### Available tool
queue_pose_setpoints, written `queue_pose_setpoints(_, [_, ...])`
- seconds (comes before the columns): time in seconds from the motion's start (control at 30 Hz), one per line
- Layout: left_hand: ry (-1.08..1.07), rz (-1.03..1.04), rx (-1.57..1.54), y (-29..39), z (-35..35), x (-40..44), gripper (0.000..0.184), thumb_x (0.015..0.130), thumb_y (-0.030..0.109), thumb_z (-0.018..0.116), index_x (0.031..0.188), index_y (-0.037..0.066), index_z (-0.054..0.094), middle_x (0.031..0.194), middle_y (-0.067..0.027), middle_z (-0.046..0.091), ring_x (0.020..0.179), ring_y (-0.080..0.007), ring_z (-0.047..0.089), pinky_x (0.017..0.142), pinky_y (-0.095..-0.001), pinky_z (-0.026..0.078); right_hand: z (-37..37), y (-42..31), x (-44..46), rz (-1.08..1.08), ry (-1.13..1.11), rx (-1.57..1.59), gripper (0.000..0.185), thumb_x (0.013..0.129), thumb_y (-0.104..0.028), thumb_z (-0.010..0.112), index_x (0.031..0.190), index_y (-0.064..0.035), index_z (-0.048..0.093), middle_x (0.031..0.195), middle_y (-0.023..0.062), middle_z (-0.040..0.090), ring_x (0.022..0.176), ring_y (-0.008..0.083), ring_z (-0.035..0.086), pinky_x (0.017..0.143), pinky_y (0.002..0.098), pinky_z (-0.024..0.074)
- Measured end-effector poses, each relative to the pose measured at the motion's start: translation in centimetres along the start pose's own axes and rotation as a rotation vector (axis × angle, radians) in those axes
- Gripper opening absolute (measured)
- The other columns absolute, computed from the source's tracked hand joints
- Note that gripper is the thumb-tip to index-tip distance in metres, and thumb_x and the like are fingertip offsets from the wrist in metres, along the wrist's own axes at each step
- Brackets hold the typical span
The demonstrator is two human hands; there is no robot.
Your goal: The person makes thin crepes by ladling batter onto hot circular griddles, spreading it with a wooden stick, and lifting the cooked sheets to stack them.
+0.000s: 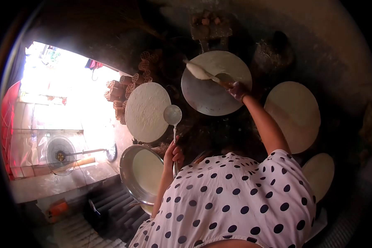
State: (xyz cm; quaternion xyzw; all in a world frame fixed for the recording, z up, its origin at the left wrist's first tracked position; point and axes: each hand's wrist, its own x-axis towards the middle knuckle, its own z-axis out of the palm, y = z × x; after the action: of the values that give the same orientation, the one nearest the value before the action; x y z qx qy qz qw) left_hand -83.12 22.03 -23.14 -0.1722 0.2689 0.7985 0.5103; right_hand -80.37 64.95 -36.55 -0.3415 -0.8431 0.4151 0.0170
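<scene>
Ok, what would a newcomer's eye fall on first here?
Probably the polka-dot shirt across the bottom, and the glaring opening at left. Next, the round pan near the top, with the right hand holding a whitish paddle over it, and the ladle in the left hand.

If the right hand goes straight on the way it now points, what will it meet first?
Probably the far rim of the round pan below the right hand; height is unclear, so it may pass above.

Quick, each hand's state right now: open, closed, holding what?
Left hand: closed, holding a ladle by its handle.
Right hand: closed, holding a long tool coated white towards its far end.
</scene>
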Motion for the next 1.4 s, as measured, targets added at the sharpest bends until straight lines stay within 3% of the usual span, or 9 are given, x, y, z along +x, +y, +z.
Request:
queue_pose_setpoints(0.07, [0.032,0.031,0.011,-0.1,0.7,-0.2,0.035,0.1,0.017,0.036,0.134,0.015,0.042,0.057,0.0053,0.033,0.038,-0.005,0.033,0.034,-0.0202,0.031,-1.2,2.8,0.0,-0.27,-0.167,0.228,0.04,0.077,-0.025,0.066,0.11,-0.0024,0.065,0.105,0.0199,0.066,0.097,0.0308,0.064,0.082,0.0346,0.0487])
queue_pose_setpoints(0.23, [0.011,0.047,0.032,-0.1,0.2,-0.2,0.034,0.1,0.017,0.036,0.134,0.015,0.042,0.058,0.0054,0.033,0.038,-0.0048,0.032,0.034,-0.0207,0.03,-3.7,1.2,-1.7,0.077,0.259,0.017,0.037,0.078,-0.031,0.067,0.103,-0.0037,0.067,0.095,0.0198,0.067,0.091,0.0347,0.064,0.078,0.0401,0.0496])
queue_pose_setpoints(0.4, [0.004,0.008,-0.089,0.2,-0.4,0.1,0.035,0.1,0.018,0.036,0.134,0.016,0.042,0.058,0.0051,0.033,0.038,-0.0048,0.032,0.034,-0.0215,0.03,-2.1,-0.2,-2.8,0.091,-0.047,-0.151,0.036,0.078,-0.031,0.066,0.103,-0.0052,0.067,0.098,0.0207,0.066,0.091,0.0362,0.064,0.079,0.0397,0.0504])
queue_pose_setpoints(0.53, [0.032,0.06,-0.017,0.4,0.1,-0.7,0.034,0.1,0.018,0.037,0.134,0.016,0.043,0.058,0.0052,0.034,0.038,-0.0052,0.033,0.034,-0.0217,0.029,-0.5,4.5,-0.1,-0.187,-0.074,0.693,0.033,0.081,-0.03,0.063,0.105,-0.007,0.068,0.098,0.0196,0.067,0.091,0.0344,0.064,0.078,0.0353,0.0517])
queue_pose_setpoints(0.6, [0.058,0.058,-0.008,0.3,-0.2,-1.0,0.034,0.1,0.018,0.037,0.133,0.017,0.043,0.058,0.0053,0.034,0.037,-0.0054,0.033,0.034,-0.0218,0.029,-3.8,-0.1,-1.2,0.145,0.189,-0.143,0.034,0.08,-0.028,0.063,0.108,-0.0098,0.067,0.099,0.0188,0.067,0.092,0.0332,0.064,0.079,0.0369,0.0515])
queue_pose_setpoints(0.9, [0.083,0.064,-0.021,-0.3,0.0,-1.7,0.03,0.1,0.022,0.038,0.127,0.018,0.049,0.057,0.0065,0.033,0.038,-0.0048,0.034,0.035,-0.0221,0.03,-4.1,2.4,-1.2,-0.143,-0.207,0.291,0.039,0.079,-0.025,0.067,0.115,-0.0107,0.064,0.102,0.0167,0.067,0.094,0.026,0.066,0.081,0.0323,0.0493])
queue_pose_setpoints(1.07, [0.102,0.009,-0.072,-0.5,-1.0,-1.0,0.03,0.1,0.021,0.038,0.128,0.019,0.049,0.057,0.0062,0.034,0.038,-0.0049,0.034,0.036,-0.0218,0.029,-4.8,-2.0,-1.4,0.118,-0.121,-0.409,0.033,0.086,-0.035,0.055,0.113,-0.0186,0.066,0.105,0.0122,0.066,0.096,0.0324,0.063,0.083,0.0412,0.0493])
queue_pose_setpoints(1.17, [0.044,0.041,-0.118,-1.6,-1.2,-1.4,0.03,0.1,0.02,0.038,0.128,0.019,0.049,0.057,0.006,0.034,0.038,-0.0052,0.034,0.035,-0.0217,0.029,-3.1,4.0,-1.2,-0.326,-0.204,-0.046,0.039,0.084,-0.042,0.057,0.112,-0.0164,0.066,0.104,0.0149,0.066,0.094,0.0343,0.063,0.083,0.0411,0.0492])
queue_pose_setpoints(1.4, [0.147,0.081,-0.088,-4.0,-1.6,-3.0,0.031,0.101,0.021,0.036,0.13,0.018,0.047,0.057,0.0065,0.033,0.038,-0.0042,0.033,0.036,-0.0211,0.028,-4.8,-0.5,0.2,0.001,-0.048,-0.35,0.027,0.086,-0.029,0.056,0.105,-0.0131,0.067,0.095,0.0158,0.068,0.089,0.0343,0.065,0.08,0.0411,0.0513])
